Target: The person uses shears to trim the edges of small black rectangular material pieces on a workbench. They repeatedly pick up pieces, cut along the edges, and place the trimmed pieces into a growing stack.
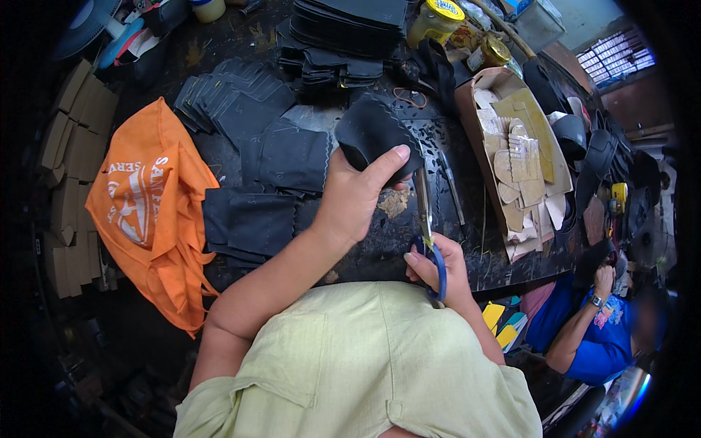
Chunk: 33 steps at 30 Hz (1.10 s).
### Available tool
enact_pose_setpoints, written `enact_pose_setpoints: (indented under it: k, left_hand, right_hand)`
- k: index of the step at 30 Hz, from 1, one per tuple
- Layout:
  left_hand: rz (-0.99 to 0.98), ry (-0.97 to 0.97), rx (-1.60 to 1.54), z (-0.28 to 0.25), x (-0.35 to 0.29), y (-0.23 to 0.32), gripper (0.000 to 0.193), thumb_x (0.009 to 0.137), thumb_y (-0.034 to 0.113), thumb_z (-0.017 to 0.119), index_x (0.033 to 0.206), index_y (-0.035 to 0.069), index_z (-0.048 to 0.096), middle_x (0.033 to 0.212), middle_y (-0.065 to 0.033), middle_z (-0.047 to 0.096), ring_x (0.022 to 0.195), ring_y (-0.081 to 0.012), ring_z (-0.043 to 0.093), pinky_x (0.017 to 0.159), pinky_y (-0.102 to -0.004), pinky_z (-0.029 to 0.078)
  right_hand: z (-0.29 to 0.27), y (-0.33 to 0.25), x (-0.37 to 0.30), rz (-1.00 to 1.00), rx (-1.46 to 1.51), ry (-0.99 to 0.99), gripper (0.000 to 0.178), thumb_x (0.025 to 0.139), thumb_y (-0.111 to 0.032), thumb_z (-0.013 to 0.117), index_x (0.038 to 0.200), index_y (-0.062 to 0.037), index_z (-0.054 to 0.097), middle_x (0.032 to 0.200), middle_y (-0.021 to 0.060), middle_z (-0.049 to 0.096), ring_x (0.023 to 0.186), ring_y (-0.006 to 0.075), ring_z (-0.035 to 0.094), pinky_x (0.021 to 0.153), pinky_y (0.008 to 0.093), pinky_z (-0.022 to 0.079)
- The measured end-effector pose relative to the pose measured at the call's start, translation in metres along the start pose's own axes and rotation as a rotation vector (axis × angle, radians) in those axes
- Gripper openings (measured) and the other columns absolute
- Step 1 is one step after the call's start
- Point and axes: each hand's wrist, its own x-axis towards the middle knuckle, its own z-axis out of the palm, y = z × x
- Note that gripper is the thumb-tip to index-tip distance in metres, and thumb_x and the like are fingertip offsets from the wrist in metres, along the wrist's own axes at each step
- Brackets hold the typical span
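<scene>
My left hand (359,186) grips a curved black leather-like piece (372,130) above the dark table, the thumb lying on its face. In my right hand (447,269) is a pair of scissors (424,204) with blue handles, its blades pointing away from me. The blades meet the right edge of the black piece; whether they are parted there I cannot tell. Zigzag-edged black pieces (292,155) lie in overlapping rows to the left of my hand. A closer stack of black pieces (250,223) rests beside my left forearm.
An orange cloth bag (139,182) hangs at the table's left edge. Tall black stacks (347,29) stand at the back. To the right are an open cardboard box (504,212) of patterns and a yellow-lidded jar (436,22). A person in blue (602,343) works at far right.
</scene>
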Motion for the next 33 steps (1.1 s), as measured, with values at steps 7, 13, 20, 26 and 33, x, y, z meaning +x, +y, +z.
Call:
enact_pose_setpoints:
  k: [7,13,20,26,33]
  left_hand:
    - [-0.039,-0.209,0.320,-0.022,0.012,0.028,0.023,0.083,0.010,0.073,0.101,0.000,0.062,0.084,-0.0041,0.066,0.068,-0.0094,0.062,0.058,-0.0232,0.051]
    - [0.018,-0.217,0.405,-0.021,0.010,0.031,0.026,0.082,0.011,0.075,0.100,-0.001,0.062,0.081,-0.0043,0.066,0.064,-0.0084,0.060,0.056,-0.0232,0.050]
    - [-0.024,-0.250,0.546,-0.023,0.010,0.038,0.026,0.082,0.009,0.075,0.103,0.002,0.062,0.084,-0.0025,0.065,0.066,-0.0080,0.060,0.056,-0.0216,0.049]
    - [-0.037,-0.272,0.577,-0.023,0.012,0.041,0.024,0.082,0.010,0.075,0.100,0.002,0.062,0.079,-0.0020,0.065,0.063,-0.0074,0.059,0.054,-0.0211,0.047]
    - [-0.020,-0.267,0.581,-0.022,0.013,0.041,0.025,0.081,0.012,0.077,0.098,0.002,0.062,0.078,-0.0023,0.064,0.062,-0.0075,0.058,0.054,-0.0214,0.047]
  right_hand:
    - [-0.035,-0.008,-0.010,-0.002,0.107,-0.292,0.018,0.089,-0.016,0.069,0.086,-0.0026,0.058,0.075,0.0018,0.058,0.069,0.0096,0.057,0.064,0.0253,0.047]
    - [-0.049,-0.012,-0.013,0.030,0.035,-0.307,0.020,0.086,-0.016,0.074,0.085,-0.0030,0.058,0.073,-0.0007,0.057,0.067,0.0071,0.054,0.062,0.0227,0.045]
    - [-0.053,-0.015,-0.015,0.050,-0.031,-0.297,0.021,0.083,-0.013,0.076,0.081,-0.0036,0.058,0.073,-0.0032,0.054,0.066,0.0043,0.049,0.059,0.0214,0.041]
    - [-0.055,-0.018,-0.011,-0.053,-0.174,-0.283,0.023,0.081,-0.012,0.079,0.078,-0.0038,0.057,0.071,-0.0048,0.049,0.066,0.0045,0.044,0.058,0.0220,0.037]
    - [-0.050,-0.018,-0.011,0.005,-0.158,-0.219,0.024,0.079,-0.011,0.079,0.077,-0.0038,0.056,0.069,-0.0053,0.048,0.065,0.0036,0.042,0.057,0.0225,0.036]
